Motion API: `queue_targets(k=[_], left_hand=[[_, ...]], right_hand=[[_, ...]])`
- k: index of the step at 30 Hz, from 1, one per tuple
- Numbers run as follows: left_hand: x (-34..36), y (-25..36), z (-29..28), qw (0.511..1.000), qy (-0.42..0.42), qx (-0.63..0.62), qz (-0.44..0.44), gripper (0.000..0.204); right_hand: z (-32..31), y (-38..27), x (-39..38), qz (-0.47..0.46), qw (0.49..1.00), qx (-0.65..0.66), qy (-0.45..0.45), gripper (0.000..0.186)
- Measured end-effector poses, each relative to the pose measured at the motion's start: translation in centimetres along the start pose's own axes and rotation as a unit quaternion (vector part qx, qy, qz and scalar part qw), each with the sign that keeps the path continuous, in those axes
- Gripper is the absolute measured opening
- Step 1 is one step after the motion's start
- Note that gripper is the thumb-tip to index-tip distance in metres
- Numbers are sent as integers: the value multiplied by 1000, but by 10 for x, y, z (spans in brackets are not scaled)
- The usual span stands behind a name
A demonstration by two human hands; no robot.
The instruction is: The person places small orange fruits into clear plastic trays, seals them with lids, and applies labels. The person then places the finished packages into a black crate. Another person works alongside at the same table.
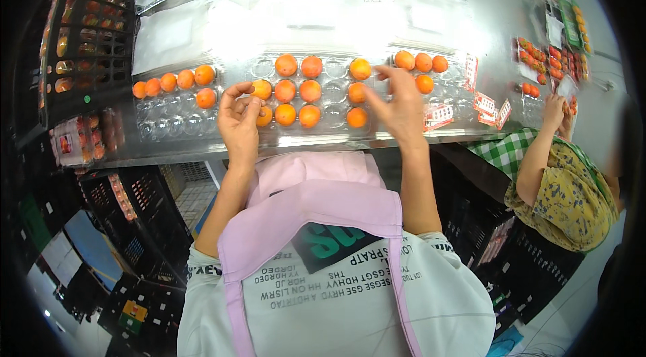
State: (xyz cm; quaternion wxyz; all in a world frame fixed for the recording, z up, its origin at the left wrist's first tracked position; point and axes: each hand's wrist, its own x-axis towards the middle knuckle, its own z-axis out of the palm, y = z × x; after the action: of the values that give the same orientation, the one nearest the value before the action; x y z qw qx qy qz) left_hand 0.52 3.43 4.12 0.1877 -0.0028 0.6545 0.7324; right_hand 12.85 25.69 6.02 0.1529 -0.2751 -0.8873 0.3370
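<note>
A clear plastic cupped tray (pixel 334 92) lies in front of me, holding several round orange fruits (pixel 285 91). My left hand (pixel 239 115) is at its left edge, fingers loosely curled and apart from the thumb. Its fingertips are right beside a fruit (pixel 261 90) in the left column; whether they touch it I cannot tell. Over the tray's right side is my right hand (pixel 398 102), slightly blurred, thumb and fingers spread with nothing between them. Its thumb is near a column of fruits (pixel 356 92). Some cups in this tray hold no fruit.
To the left, another cupped tray (pixel 168 115) is partly filled; a third tray (pixel 454 94) is at the right, with red-and-white labels (pixel 486 104) nearby. Stacked clear packaging (pixel 303 20) covers the back. A black crate (pixel 87 34) borders the left. A co-worker's hands (pixel 557 111) handle fruit packs at right.
</note>
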Motion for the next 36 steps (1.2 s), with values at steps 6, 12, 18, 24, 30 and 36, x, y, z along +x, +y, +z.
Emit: queue_targets(k=[6, 12, 18, 24, 30, 36], left_hand=[[-1, -2, -5, 1000, -16, -11, 1, 24], [-1, -6, -8, 1000, -20, 4, -10, 20], [-2, -7, -5, 999, -32, -13, -11, 19], [-3, -6, -2, 998, -41, -8, -37, 19], [-3, -9, -2, 998, -57, -17, -36, 21], [-6, 2, 3, 973, -184, 77, -120, 27]], right_hand=[[37, -38, -16, -213, 966, -40, -138, 39], [48, -40, -20, -227, 952, -106, -178, 43], [52, -34, -14, -258, 943, -100, -183, 41], [54, -31, -8, -297, 930, -114, -183, 37], [46, -31, -1, -296, 932, -59, -201, 33], [24, -36, -2, -229, 955, 101, -160, 36]])
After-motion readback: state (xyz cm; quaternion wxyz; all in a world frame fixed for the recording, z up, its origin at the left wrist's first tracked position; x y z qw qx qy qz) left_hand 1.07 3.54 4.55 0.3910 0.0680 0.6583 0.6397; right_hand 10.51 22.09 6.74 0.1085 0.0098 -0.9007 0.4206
